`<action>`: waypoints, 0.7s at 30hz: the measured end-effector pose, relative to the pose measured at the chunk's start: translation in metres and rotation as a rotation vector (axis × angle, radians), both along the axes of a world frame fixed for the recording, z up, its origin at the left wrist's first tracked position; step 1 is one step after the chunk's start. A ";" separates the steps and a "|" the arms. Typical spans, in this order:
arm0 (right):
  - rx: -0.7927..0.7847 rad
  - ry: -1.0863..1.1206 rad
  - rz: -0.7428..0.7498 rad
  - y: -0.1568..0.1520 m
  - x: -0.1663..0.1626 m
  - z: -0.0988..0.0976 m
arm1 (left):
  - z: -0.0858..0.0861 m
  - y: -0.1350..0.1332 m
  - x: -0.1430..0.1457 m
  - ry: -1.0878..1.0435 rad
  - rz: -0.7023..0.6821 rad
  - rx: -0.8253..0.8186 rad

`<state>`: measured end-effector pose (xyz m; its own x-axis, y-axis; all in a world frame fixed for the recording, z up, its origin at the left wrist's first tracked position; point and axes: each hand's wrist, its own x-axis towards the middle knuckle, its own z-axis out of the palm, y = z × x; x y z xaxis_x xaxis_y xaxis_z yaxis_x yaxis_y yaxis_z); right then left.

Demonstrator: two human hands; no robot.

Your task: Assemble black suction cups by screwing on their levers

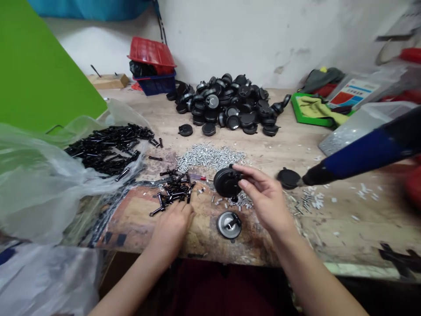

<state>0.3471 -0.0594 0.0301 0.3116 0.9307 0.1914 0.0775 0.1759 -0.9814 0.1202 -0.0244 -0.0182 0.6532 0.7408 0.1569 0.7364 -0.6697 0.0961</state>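
My right hand [268, 199] pinches a black round suction-cup-like disc [226, 182] by its edge, above the bench. At the near edge of a small pile of shiny black lever-like parts [176, 188] is my left hand [174, 224]. Its fingers are curled down and together, with the tips hidden, so I cannot make out what they hold. Between my hands lies another disc [229, 224], grey face up, with a black part across its middle. Small metal nuts [241, 201] are scattered below the held disc. Silver pins [210, 156] lie heaped behind it.
A large heap of black discs [230, 103] rests against the wall. A plastic bag [39, 175] spills black parts at left. A blue-and-black power screwdriver [358, 151] juts in from the right, its tip near a black disc [288, 178]. A small screwdriver [199, 177] lies mid-bench.
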 end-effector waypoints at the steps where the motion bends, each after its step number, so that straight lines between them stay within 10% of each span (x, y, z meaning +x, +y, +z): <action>1: -0.005 0.041 0.018 -0.001 -0.002 -0.001 | 0.002 0.002 0.000 -0.004 0.009 -0.015; 11: -0.043 0.120 0.113 -0.018 -0.021 0.002 | 0.083 -0.006 0.041 -0.861 -0.071 0.039; 21: 0.028 -0.045 0.119 -0.028 -0.019 0.014 | 0.073 -0.008 0.053 -0.989 -0.172 -0.024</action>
<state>0.3283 -0.0872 0.0443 0.1893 0.9547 0.2295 0.0982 0.2142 -0.9719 0.1727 -0.0322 0.0546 0.3357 0.6584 0.6736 0.2112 -0.7495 0.6274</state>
